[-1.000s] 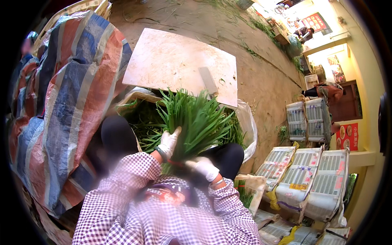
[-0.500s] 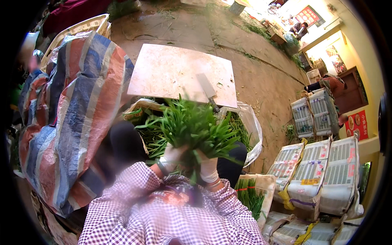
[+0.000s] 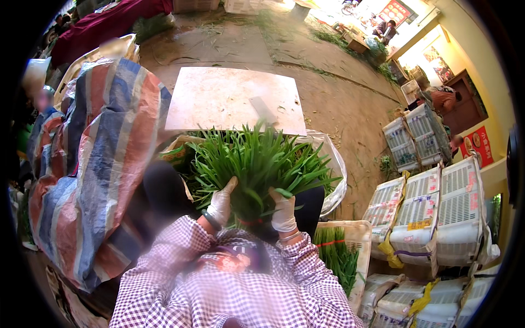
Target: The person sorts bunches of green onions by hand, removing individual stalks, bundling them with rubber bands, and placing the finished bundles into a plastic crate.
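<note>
Between my two white-gloved hands stands a thick bunch of long-leaved greens (image 3: 254, 158), its tips fanned out away from me. My left hand (image 3: 221, 203) is closed on its left side, thumb uppermost. Against the right side my right hand (image 3: 283, 212) grips it too, with a leaf across the fingertips. Something red shows low on the bunch, by the stem ends, which are mostly hidden. Just beyond the leaves is a pale board (image 3: 219, 98), with a cleaver (image 3: 263, 109) lying on it; leaves hide its handle.
A striped woven plastic sheet (image 3: 117, 147) bulges at my left. By my right knee a crate (image 3: 358, 246) holds red-banded greens (image 3: 331, 249). Strapped white crates (image 3: 415, 210) are stacked farther right. A clear plastic bag (image 3: 333, 164) sits near the board. Other people are in the background.
My hands have moved apart along the bunch's sides, and its leaves spread wider. My view has turned slightly, so the board sits a little farther left.
</note>
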Demonstrator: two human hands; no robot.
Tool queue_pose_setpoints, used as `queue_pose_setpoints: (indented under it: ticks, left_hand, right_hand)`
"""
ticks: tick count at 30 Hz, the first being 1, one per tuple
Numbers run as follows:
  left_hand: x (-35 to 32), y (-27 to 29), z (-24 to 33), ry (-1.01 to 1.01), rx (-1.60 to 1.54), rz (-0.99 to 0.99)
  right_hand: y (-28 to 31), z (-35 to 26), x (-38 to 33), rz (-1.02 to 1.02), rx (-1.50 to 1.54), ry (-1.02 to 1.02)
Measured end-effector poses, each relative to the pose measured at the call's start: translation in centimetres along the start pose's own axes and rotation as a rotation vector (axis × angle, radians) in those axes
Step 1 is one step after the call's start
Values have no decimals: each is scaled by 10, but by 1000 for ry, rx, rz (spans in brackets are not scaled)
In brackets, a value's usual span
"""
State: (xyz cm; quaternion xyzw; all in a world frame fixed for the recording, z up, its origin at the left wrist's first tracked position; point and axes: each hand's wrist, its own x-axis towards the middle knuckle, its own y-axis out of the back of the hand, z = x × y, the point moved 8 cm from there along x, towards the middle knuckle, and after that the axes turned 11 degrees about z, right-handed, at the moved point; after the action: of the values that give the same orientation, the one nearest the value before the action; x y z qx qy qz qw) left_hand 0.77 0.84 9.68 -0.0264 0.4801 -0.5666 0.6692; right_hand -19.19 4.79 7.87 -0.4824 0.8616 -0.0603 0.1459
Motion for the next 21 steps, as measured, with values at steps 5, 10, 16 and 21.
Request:
queue_pose_setpoints:
  ticks: [5, 10, 16, 21]
  left_hand:
    - [0, 7, -9, 43, -29, 70]
    - [-44, -38, 22, 7, -238, 0]
    - [-10, -29, 45, 69, -381, 94]
    - [15, -44, 64, 63, -462, 18]
  right_hand:
    - [0, -4, 2, -119, -72, 44]
    - [-27, -27, 4, -214, -103, 68]
    - [-11, -31, -5, -238, -205, 188]
    - [-43, -4, -14, -337, -650, 360]
